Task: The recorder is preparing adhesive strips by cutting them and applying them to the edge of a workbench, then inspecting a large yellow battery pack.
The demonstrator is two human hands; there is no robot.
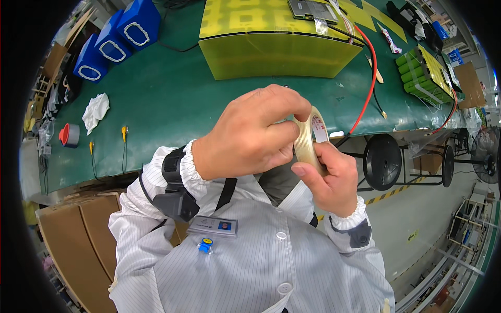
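A roll of clear, yellowish ribbed tape (305, 144) is held upright in front of my chest, just off the table's near edge. My right hand (336, 180) grips it from the right, with fingers in the core and the thumb below the roll's outer face. From the left, my left hand (255, 133) has its fingers curled against the tape's outer surface; the fingertips are partly hidden, so a loose end cannot be made out. Beyond my hands stands a large battery pack (271, 56) in yellow-green sheeting, with a small board (313, 10) and red and black leads on top.
On the green table (172, 104) are several blue packs (138, 23), a crumpled white cloth (96, 112), a red-and-grey roll (69, 135) and yellow-tipped leads (124, 133). A green cell pack (425, 75) sits at right. Black stools (382, 161) and cardboard boxes (78, 235) flank me.
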